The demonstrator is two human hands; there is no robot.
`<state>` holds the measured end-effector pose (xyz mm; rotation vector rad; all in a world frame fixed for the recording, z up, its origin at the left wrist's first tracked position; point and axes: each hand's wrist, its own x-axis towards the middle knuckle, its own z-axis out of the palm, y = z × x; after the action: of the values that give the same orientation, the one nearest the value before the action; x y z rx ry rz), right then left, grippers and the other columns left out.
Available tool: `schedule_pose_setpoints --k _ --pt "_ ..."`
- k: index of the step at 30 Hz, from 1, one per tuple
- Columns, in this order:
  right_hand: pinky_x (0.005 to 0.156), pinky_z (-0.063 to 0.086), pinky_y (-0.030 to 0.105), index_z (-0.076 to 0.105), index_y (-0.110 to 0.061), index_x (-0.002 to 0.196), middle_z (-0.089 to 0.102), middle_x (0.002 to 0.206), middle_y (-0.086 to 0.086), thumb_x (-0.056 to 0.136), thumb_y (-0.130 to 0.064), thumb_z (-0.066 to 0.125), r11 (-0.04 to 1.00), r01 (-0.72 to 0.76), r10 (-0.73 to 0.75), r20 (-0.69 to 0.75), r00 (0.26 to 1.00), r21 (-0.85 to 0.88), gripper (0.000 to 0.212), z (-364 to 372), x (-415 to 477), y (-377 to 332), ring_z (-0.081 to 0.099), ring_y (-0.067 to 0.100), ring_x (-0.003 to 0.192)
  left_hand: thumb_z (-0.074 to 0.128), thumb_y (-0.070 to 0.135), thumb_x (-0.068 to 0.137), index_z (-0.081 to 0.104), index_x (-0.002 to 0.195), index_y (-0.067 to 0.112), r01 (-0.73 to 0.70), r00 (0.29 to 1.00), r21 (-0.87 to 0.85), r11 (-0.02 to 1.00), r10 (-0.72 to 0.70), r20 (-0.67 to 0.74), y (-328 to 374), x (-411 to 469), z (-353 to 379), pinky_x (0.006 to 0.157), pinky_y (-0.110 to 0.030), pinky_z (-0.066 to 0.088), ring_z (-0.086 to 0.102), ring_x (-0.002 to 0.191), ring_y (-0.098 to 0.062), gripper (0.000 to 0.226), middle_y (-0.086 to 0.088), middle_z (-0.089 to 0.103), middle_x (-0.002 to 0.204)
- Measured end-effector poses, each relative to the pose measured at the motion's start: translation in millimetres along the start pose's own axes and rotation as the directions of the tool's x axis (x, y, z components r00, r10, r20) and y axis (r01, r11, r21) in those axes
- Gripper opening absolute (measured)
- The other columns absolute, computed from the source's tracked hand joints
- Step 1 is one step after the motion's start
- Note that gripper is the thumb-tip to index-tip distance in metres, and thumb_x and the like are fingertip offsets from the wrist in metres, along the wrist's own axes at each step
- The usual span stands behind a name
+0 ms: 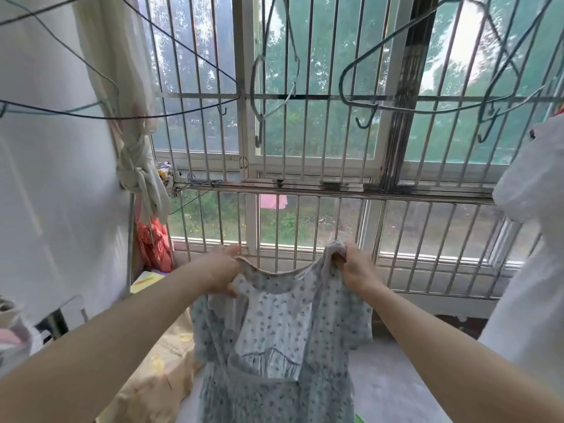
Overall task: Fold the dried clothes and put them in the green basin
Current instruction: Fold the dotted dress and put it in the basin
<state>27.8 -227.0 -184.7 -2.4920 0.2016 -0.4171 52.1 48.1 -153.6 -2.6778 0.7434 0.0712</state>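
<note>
A pale dotted dress (274, 340) is held up by its shoulders in front of the barred window (305, 166), gripped by the left hand (222, 270) and pinched by the right hand (355, 267). Empty hangers (396, 96) are hung overhead.

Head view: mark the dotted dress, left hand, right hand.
dotted dress (274, 325), head view, fabric below the neckline.
left hand (222, 270), head view, back of the hand.
right hand (356, 269), head view, back of the hand.
</note>
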Motion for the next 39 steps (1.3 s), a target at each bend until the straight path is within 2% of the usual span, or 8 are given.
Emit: schedule_pose_setpoints --k 5,9,13,20,24,30,35,39 --pt "0.071 0.044 0.038 0.052 -0.012 0.091 0.059 0.085 0.004 0.093 -0.016 0.055 0.993 -0.002 -0.001 0.022 1.0 0.122 0.005 -12 -4 7 0.056 0.025 0.081 0.059 0.028 0.09 0.061 0.082 0.01 -0.028 0.999 -0.308 0.951 0.019 -0.033 -7 6 0 0.076 -0.029 0.04 0.051 0.093 -0.021 0.021 0.001 0.043 0.094" --pt "0.064 0.04 0.031 0.056 -0.01 0.094 0.056 0.079 0.001 0.088 -0.013 0.061 0.99 0.015 -0.023 0.054 0.998 0.143 0.008 -19 -5 7 0.054 0.02 0.077 0.05 0.017 0.097 0.053 0.084 0.011 -0.011 0.973 -0.712 0.702 -0.158 -0.171 -5 3 -16 0.061 -0.018 0.039 0.05 0.076 -0.015 0.015 -0.002 0.053 0.083" --pt "0.063 0.044 0.029 0.061 -0.014 0.093 0.062 0.083 0.002 0.085 -0.012 0.065 0.986 0.016 -0.022 0.034 0.999 0.166 0.009 -23 -5 7 0.059 0.021 0.079 0.057 0.018 0.093 0.05 0.075 0.022 0.077 0.952 -0.632 0.771 -0.244 -0.182 -12 7 -13 0.07 -0.026 0.044 0.056 0.085 -0.021 0.02 -0.002 0.055 0.085" --pt "0.053 0.035 0.022 0.067 -0.005 0.081 0.063 0.077 0.007 0.088 -0.012 0.061 0.995 0.072 -0.069 -0.039 0.997 0.07 0.012 -32 -5 5 0.054 0.019 0.071 0.072 0.011 0.079 0.048 0.067 0.025 0.113 0.994 -0.428 0.897 -0.103 0.047 0 4 -13 0.07 -0.023 0.038 0.048 0.088 -0.014 0.03 0.006 0.051 0.089" --pt "0.054 0.036 0.025 0.062 -0.01 0.071 0.058 0.071 0.002 0.09 -0.012 0.058 0.997 0.077 -0.076 -0.02 0.997 0.013 0.019 -34 -5 5 0.055 0.02 0.071 0.067 0.011 0.079 0.042 0.063 0.022 0.147 0.987 -0.411 0.899 -0.16 0.004 1 5 -12 0.051 -0.022 0.031 0.046 0.071 -0.014 0.032 0.006 0.046 0.07" --pt "0.061 0.041 0.03 0.062 -0.019 0.091 0.063 0.087 0.003 0.092 -0.029 0.05 0.982 -0.005 -0.003 -0.041 0.999 -0.188 0.015 -37 -10 -2 0.059 0.023 0.078 0.059 0.013 0.09 0.047 0.087 0.013 0.126 0.92 -0.837 0.533 -0.378 -0.102 10 13 -23 0.057 -0.02 0.038 0.05 0.074 -0.016 0.012 -0.002 0.052 0.081" --pt "0.057 0.039 0.028 0.061 -0.009 0.094 0.058 0.083 0.007 0.093 -0.024 0.044 0.994 -0.096 0.1 0.085 0.991 -0.049 0.023 -42 -8 -14 0.054 0.023 0.074 0.062 0.014 0.09 0.06 0.071 0.007 0.26 0.851 -0.852 0.455 -0.525 -0.02 13 20 -21 0.051 -0.024 0.034 0.047 0.058 -0.013 0.02 -0.003 0.052 0.064" --pt "0.065 0.048 0.03 0.062 -0.003 0.091 0.061 0.082 0.009 0.092 -0.024 0.052 0.967 -0.19 0.154 0.208 0.966 0.169 0.023 -38 -3 -17 0.058 0.02 0.073 0.062 0.011 0.089 0.055 0.075 0.009 0.219 0.805 -0.947 0.235 -0.591 0.04 20 23 -25 0.054 -0.023 0.038 0.05 0.067 -0.016 0.016 -0.006 0.053 0.075"
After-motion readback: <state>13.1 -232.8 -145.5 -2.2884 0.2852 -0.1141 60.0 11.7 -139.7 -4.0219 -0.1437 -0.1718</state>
